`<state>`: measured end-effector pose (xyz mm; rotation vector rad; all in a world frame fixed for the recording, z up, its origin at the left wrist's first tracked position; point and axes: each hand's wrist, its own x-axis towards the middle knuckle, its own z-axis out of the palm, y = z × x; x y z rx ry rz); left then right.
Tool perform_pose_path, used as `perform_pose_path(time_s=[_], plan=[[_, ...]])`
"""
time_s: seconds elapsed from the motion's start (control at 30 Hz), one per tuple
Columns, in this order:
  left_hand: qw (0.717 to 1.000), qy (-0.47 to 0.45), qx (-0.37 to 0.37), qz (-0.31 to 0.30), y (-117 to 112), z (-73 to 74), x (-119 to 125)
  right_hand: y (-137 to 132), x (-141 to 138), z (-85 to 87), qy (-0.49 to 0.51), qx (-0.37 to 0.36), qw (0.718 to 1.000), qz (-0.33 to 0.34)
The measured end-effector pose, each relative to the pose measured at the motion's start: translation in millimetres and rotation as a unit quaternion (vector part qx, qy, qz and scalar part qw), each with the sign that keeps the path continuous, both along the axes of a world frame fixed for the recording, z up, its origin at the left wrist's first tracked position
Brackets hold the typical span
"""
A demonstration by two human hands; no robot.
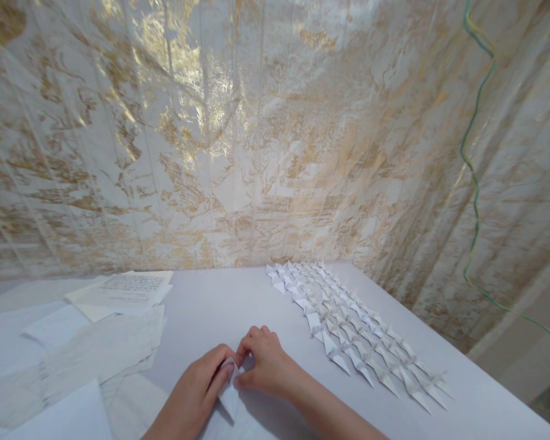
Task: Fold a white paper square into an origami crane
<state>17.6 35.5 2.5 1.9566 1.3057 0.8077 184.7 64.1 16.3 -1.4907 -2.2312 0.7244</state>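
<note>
Near the front of the white table, a small piece of folded white paper [230, 400] stands tilted between my hands. My left hand [200, 380] grips it from the left, the thumb laid along its upper part and the fingers behind. From the right, my right hand [266, 365] pinches its upper edge between thumb and forefinger. One pointed end of the paper hangs down below the left thumb. The fingers hide most of its upper folds.
Several rows of folded white paper cranes [348, 330] cover the table's right side. Loose paper sheets [132, 342] overlap on the left, with a printed sheet [128, 290] among them. A gold-patterned covering [256, 153] hangs behind the table [211, 299]. A green cable [475, 183] runs down at right.
</note>
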Motion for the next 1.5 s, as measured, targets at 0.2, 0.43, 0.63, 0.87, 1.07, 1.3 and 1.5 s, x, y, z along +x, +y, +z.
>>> perform_pose_path(time_s=[0.2, 0.43, 0.63, 0.87, 1.07, 1.3, 1.5], plan=[[1.000, -0.016, -0.002, 0.008, 0, 3.5, 0, 1, -1, 0.1, -0.018, -0.004, 1.000, 0.004], [1.000, -0.012, 0.007, 0.006, 0, -1.6, 0, 3, -4, -1.6, -0.039, -0.004, 0.999, 0.008], [0.999, -0.023, 0.013, 0.021, 3, -2.8, -1, 5, 2, -3.1, -0.021, -0.008, 0.999, 0.035], [0.986, -0.137, 0.024, 0.088, 7, -9.7, -5, 5, 1, -8.3, 0.146, 0.059, 0.985, 0.072], [0.934, -0.303, -0.127, 0.141, 6, -24.4, 1, 3, 1, -9.6, 0.237, 0.152, 0.959, 0.033], [0.861, -0.416, -0.290, 0.037, -9, -14.6, 5, -5, -6, -16.2, 0.172, 0.156, 0.972, 0.028], [0.861, -0.402, -0.309, 0.034, -1, -27.6, 4, -7, -5, -13.4, 0.098, 0.194, 0.975, 0.053]])
